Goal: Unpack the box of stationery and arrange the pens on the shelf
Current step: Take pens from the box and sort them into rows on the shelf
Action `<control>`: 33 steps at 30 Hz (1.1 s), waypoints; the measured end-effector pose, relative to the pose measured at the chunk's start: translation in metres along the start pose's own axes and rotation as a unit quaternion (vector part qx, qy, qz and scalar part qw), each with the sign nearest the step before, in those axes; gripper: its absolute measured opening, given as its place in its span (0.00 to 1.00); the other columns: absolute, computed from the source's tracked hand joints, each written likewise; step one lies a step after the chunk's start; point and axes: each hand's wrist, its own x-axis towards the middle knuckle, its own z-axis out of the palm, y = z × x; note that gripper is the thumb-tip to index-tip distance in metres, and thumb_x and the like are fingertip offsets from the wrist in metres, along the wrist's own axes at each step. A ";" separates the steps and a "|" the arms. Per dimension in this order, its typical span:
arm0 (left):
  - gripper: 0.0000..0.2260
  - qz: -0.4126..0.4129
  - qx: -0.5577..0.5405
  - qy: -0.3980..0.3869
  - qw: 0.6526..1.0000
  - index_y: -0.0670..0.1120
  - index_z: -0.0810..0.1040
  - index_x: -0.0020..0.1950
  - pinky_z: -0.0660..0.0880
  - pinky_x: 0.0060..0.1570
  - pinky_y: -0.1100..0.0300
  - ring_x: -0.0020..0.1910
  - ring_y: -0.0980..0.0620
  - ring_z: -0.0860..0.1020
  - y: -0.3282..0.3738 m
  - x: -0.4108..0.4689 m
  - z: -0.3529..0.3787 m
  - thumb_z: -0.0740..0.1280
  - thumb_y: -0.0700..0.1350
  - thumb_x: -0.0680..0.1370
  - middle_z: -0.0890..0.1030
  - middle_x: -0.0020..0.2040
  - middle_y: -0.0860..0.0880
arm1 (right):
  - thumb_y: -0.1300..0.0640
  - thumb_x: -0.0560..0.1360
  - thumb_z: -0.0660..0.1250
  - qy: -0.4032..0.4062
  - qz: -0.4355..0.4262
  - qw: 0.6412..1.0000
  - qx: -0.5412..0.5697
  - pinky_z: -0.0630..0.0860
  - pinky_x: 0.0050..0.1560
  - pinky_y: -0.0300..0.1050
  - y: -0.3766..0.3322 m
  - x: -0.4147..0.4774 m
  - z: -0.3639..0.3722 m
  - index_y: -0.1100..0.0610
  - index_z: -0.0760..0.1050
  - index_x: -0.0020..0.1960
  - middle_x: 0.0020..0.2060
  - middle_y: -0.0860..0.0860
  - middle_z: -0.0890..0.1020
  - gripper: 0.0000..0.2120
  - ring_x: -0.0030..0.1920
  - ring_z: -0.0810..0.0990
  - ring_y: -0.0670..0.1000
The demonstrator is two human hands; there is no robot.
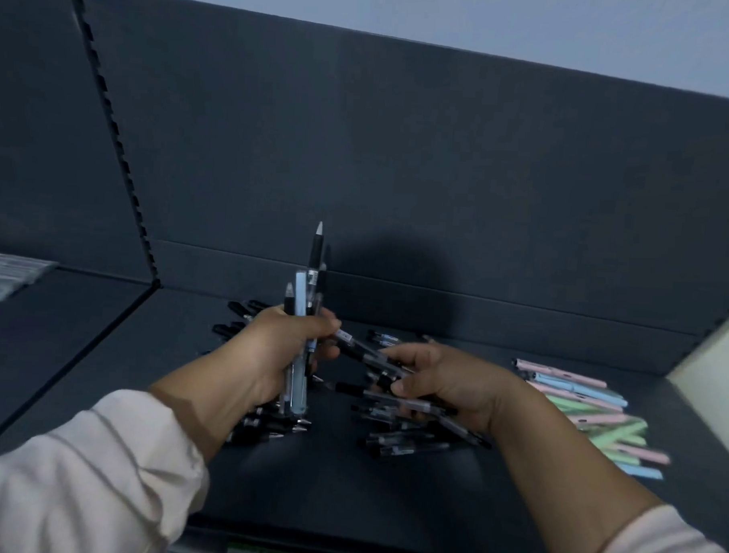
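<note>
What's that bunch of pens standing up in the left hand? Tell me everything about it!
The bunch of pens stands nearly upright, gripped round its middle by the left hand. It holds a few plastic pens: a pale blue see-through one and others with black grips. The tallest pokes up with a whitish tip. The bottom ends reach down to loose black pens lying on the dark shelf; whether they touch is unclear.

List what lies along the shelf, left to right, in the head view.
Blurred packets at the far left edge → left hand gripping an upright bundle of pens → right hand gripping black pens → pile of pastel pens. Loose pens under the hands overlap them, so left out.
</note>
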 end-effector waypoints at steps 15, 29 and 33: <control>0.07 0.005 -0.009 0.024 1.000 0.40 0.74 0.49 0.75 0.31 0.63 0.25 0.55 0.80 -0.002 0.013 0.031 0.68 0.32 0.74 0.78 0.38 0.45 | 0.70 0.67 0.67 0.090 -0.012 0.992 0.083 0.76 0.28 0.40 0.024 -0.047 -0.048 0.57 0.76 0.60 0.42 0.57 0.82 0.22 0.31 0.80 0.49; 0.06 -0.044 -0.124 0.071 0.989 0.42 0.74 0.41 0.73 0.35 0.62 0.28 0.55 0.80 -0.010 0.014 0.030 0.67 0.34 0.75 0.79 0.37 0.46 | 0.71 0.77 0.61 0.218 -0.058 0.932 0.282 0.80 0.32 0.44 0.021 -0.013 -0.019 0.60 0.75 0.51 0.38 0.52 0.84 0.09 0.36 0.85 0.50; 0.05 -0.055 -0.129 0.070 0.988 0.42 0.75 0.42 0.74 0.37 0.62 0.32 0.54 0.80 -0.010 0.014 0.030 0.67 0.34 0.75 0.80 0.38 0.46 | 0.71 0.76 0.60 0.250 -0.074 0.920 0.294 0.75 0.31 0.40 0.019 -0.009 -0.015 0.57 0.75 0.49 0.35 0.51 0.84 0.11 0.33 0.81 0.47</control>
